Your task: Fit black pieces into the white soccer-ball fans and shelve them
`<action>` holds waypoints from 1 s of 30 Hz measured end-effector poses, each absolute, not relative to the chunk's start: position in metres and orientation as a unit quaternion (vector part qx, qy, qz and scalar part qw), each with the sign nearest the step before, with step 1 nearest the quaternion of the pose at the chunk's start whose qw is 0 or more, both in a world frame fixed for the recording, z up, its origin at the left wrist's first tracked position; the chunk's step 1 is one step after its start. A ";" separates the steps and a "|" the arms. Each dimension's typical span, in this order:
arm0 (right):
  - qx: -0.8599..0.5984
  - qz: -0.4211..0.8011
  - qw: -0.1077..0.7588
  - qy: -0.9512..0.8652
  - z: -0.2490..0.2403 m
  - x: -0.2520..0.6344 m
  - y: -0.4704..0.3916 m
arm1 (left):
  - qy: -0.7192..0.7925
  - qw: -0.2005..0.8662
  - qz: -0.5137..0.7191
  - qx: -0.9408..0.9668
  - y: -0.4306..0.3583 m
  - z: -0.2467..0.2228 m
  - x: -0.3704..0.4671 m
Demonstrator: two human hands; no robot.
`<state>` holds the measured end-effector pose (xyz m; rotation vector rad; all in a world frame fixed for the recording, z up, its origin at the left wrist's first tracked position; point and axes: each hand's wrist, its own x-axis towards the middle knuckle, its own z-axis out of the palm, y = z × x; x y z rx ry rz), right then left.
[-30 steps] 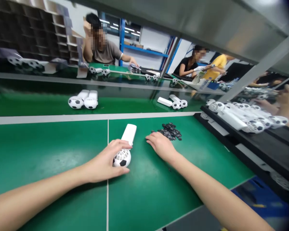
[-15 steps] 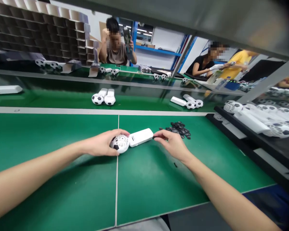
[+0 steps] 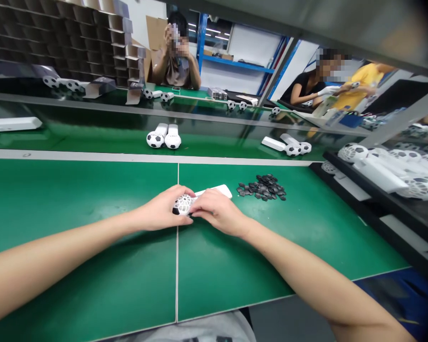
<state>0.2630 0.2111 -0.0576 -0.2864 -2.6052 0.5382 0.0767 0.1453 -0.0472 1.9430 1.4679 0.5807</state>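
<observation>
A white handheld fan [image 3: 219,191] with a football-patterned, grilled head lies on the green table, its handle pointing right. My left hand [image 3: 167,207] is wrapped round the left side of the round head, thumb in front and fingers behind. My right hand [image 3: 217,212] is closed in a pinch against the head's right side, covering part of the handle. A small black piece is barely visible at its fingertips. Right of the handle lies a loose pile of small black pieces [image 3: 267,186].
Two similar fans [image 3: 164,136] lie beyond the pale strip, with more fans [image 3: 288,144] further right. A black rack [image 3: 371,209] loaded with fans stands at the right. Cardboard dividers [image 3: 74,42] rise at the back left. Several people [image 3: 178,61] sit or stand beyond the shelf.
My right hand has moved left from the handle's far end to the fan's head, carrying the small black piece. My left hand stays round the head. The view has shifted slightly.
</observation>
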 end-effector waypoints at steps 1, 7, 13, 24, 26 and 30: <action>-0.113 0.196 0.228 -0.947 -0.059 0.261 0.212 | 0.559 0.309 0.224 0.736 0.145 -0.048 0.077; -0.129 0.230 0.259 -0.929 -0.068 0.258 0.217 | 0.555 0.289 0.249 0.739 0.144 -0.051 0.081; -0.126 0.242 0.262 -0.926 -0.071 0.256 0.217 | 0.538 0.308 0.243 0.746 0.146 -0.050 0.078; -0.188 0.297 0.210 -0.912 -0.057 0.250 0.213 | 0.523 0.304 0.244 0.758 0.145 -0.050 0.077; -0.186 0.303 0.223 -0.907 -0.052 0.258 0.213 | 0.530 0.314 0.239 0.751 0.146 -0.046 0.077; -0.259 0.251 0.287 -0.888 -0.050 0.308 0.220 | 0.576 0.340 0.242 0.703 0.166 -0.032 0.075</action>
